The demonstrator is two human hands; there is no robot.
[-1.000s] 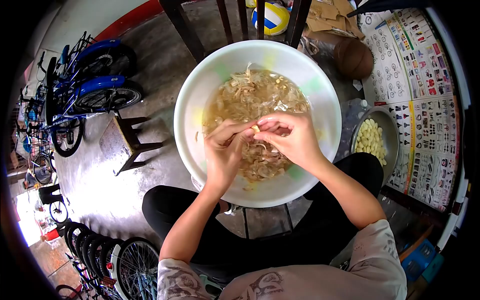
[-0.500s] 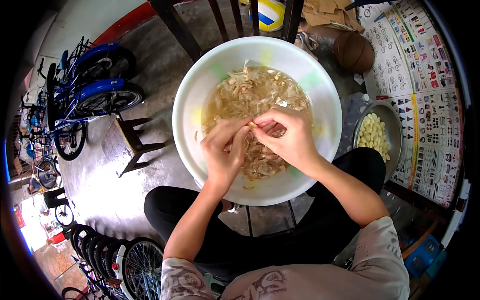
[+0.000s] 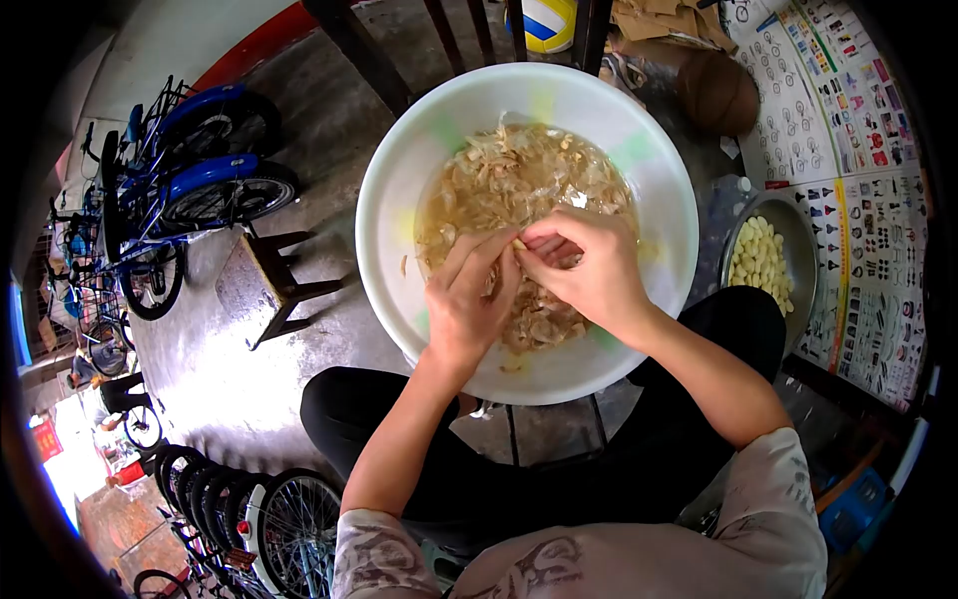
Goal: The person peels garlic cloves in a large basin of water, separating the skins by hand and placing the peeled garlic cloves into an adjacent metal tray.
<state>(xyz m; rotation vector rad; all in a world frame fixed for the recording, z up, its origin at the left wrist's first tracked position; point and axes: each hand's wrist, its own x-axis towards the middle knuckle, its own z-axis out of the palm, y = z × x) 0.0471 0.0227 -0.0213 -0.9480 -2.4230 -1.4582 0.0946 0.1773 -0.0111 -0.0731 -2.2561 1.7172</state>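
My left hand and my right hand meet over a wide white plastic basin. Between their fingertips they pinch a small pale yellow garlic clove, mostly covered by the fingers. Below them, papery garlic skins float in brownish water inside the basin. To the right, a metal bowl holds many whitish peeled garlic cloves.
A dark wooden chair back stands behind the basin. A small wooden stool is at the left, with blue bicycles beyond. A brown ball and a printed poster sheet lie at the right.
The whole view has shifted slightly, so things appear a little farther right. Both hands stay pinched together on the clove, with the fingers slightly rearranged.
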